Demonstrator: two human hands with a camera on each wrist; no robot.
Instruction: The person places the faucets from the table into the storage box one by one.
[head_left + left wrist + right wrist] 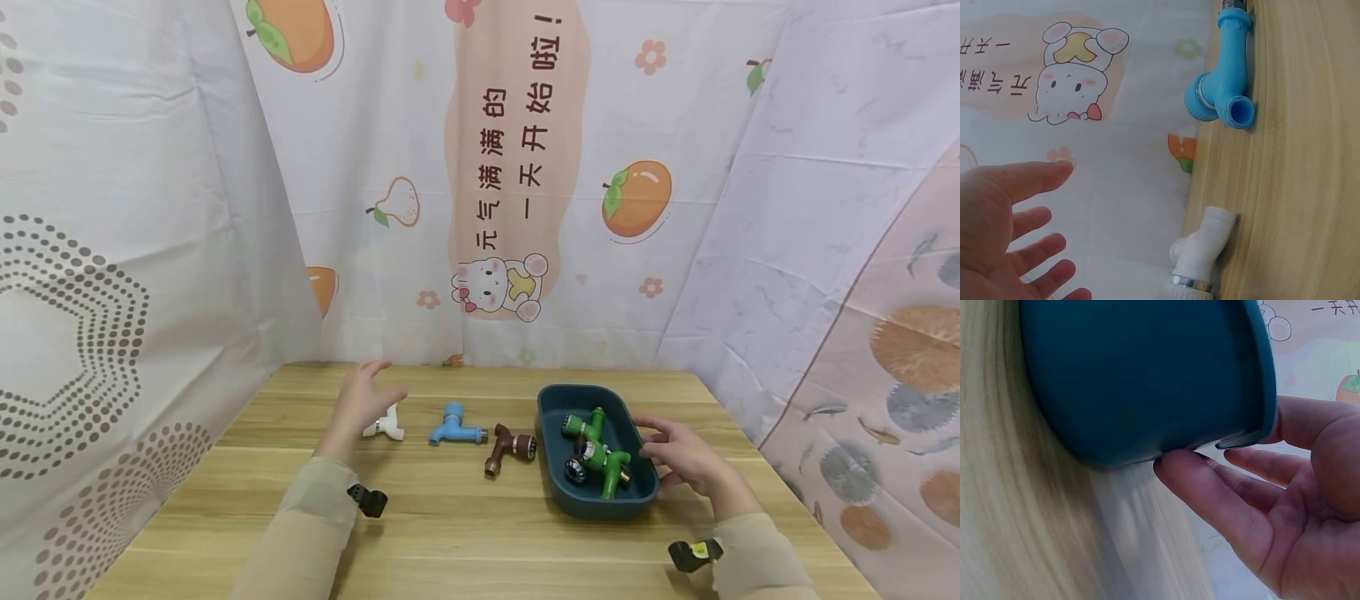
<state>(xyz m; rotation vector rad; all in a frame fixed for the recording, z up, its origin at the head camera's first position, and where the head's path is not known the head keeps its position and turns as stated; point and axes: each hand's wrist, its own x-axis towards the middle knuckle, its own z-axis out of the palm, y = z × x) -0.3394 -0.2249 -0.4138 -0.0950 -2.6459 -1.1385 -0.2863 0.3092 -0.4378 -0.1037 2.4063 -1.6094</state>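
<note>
My left hand [360, 402] hovers over a white plastic faucet [386, 423], fingers and thumb spread apart and holding nothing. The left wrist view shows the white faucet [1200, 253] beside that hand and a blue faucet [1229, 75] beyond it. At the right side of a dark teal basin [558, 492], my right hand [686, 454] grips the wall, with fingers at the rim and a digit against the outside. Green faucets [615, 471] with dark-and-silver knobs lie in the basin. In the right wrist view the basin [1147, 375] hides some fingertips.
On the wooden table [450, 533], a blue faucet [453, 427] and a brown faucet [506, 447] lie in a row between the white faucet and the basin. A printed curtain [420, 275] hangs behind the table's far edge, with more cloth at both sides.
</note>
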